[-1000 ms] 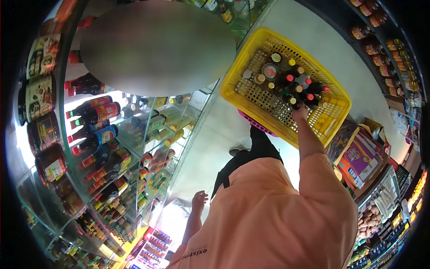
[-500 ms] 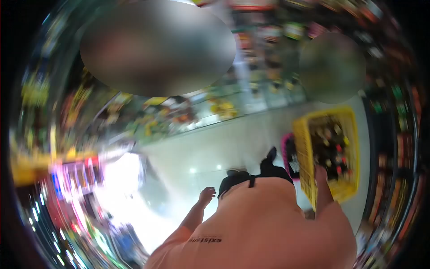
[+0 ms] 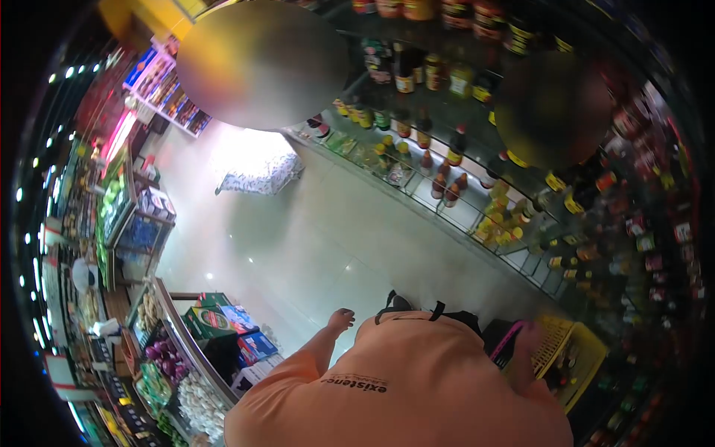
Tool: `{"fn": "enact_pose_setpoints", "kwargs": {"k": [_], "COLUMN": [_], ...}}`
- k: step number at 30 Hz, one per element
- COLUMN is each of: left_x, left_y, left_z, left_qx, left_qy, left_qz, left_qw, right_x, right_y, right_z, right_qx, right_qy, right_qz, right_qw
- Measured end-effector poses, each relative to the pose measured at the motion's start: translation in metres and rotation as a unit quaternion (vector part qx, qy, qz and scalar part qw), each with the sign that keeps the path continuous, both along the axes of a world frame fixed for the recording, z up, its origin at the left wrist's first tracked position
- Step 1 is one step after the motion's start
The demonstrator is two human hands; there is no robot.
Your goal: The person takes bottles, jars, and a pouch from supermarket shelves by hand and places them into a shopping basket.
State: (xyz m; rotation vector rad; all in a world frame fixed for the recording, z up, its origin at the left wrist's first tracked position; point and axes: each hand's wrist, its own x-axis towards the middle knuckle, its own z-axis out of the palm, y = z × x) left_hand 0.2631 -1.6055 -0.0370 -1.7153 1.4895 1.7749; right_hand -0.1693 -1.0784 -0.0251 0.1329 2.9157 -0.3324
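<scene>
Yellow basket [image 3: 555,339] sits beside the orange shirt [image 3: 417,395], on its right; the bottles [image 3: 572,353] inside are too dim to tell apart. At its rim, the right hand [image 3: 529,341] blurs: I cannot tell whether it grips. Left of the shirt, the left hand [image 3: 342,319] hangs loosely curled, holding nothing visible.

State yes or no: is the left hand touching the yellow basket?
No, the left hand is well apart from the yellow basket, which is on the person's right side.
</scene>
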Motion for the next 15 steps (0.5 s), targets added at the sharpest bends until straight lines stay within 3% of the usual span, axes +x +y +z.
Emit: {"fn": "enact_pose_setpoints", "kwargs": {"k": [1,2,3,5,6,8,11,15], "left_x": [0.015,0.03,0.046,0.072,0.083,0.099,0.12,0.122], "left_y": [-0.008,-0.015,-0.021,-0.027,-0.028,-0.027,-0.012,0.004], "left_z": [-0.002,-0.004,-0.008,-0.014,-0.017,-0.019,-0.031,-0.035], "left_qx": [-0.009,-0.018,-0.019,-0.017,-0.016,-0.019,0.003,0.074], "left_qy": [-0.013,-0.025,-0.03,-0.025,-0.025,-0.02,-0.029,-0.043], "left_qz": [0.025,0.048,0.068,0.103,0.128,0.149,0.213,0.235], "left_qw": [1.0,0.998,0.997,0.994,0.991,0.988,0.977,0.968], "right_x": [0.01,0.009,0.006,0.02,0.022,0.028,0.025,-0.004], "right_y": [-0.047,-0.063,-0.076,-0.143,-0.162,-0.202,-0.256,-0.311], "right_z": [0.033,-0.006,-0.047,-0.021,-0.031,-0.055,-0.032,-0.019], "right_qx": [-0.027,-0.194,-0.35,-0.317,-0.315,-0.185,-0.218,-0.18], "right_qy": [-0.029,-0.152,-0.272,-0.404,-0.403,-0.305,-0.342,-0.407], "right_qz": [0.041,-0.023,-0.087,-0.016,-0.009,0.261,0.24,0.193], "right_qw": [0.998,0.969,0.892,0.858,0.859,0.897,0.882,0.874]}}
